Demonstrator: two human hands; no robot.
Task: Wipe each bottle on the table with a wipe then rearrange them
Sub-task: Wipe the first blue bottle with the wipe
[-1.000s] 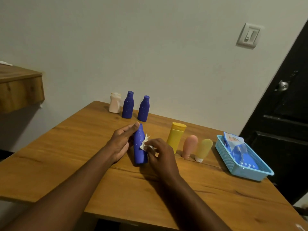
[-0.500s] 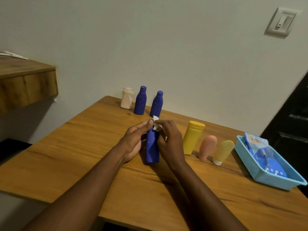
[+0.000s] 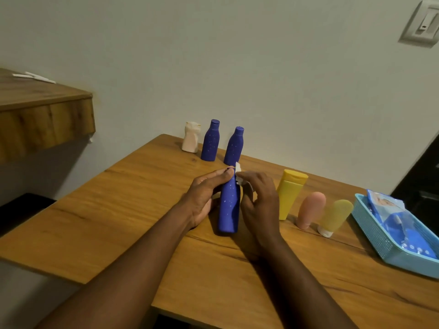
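A person's two hands work on a dark blue speckled bottle (image 3: 229, 205) standing upright near the middle of a wooden surface (image 3: 118, 210). The left hand (image 3: 204, 195) steadies it, fingers nearly straight along its side, tips at the cap. The right hand (image 3: 259, 203) has its fingers clamped on a small white wipe (image 3: 238, 170) at the bottle's neck.

The bottle looks like light, stiff, smooth plastic, likely slippery when damp and easy to tip. The wide lower body seems the safest place to hold it.

Behind stand a white bottle (image 3: 190, 137) and two matching blue bottles (image 3: 210, 141). To the right are a yellow bottle (image 3: 289, 193), a pink tube (image 3: 310, 210), a pale yellow tube (image 3: 333, 217) and a blue basket (image 3: 389, 255) holding a wipes pack (image 3: 389, 210). The wall is plain, with a light switch (image 3: 420, 24) and a wooden shelf (image 3: 42, 115).
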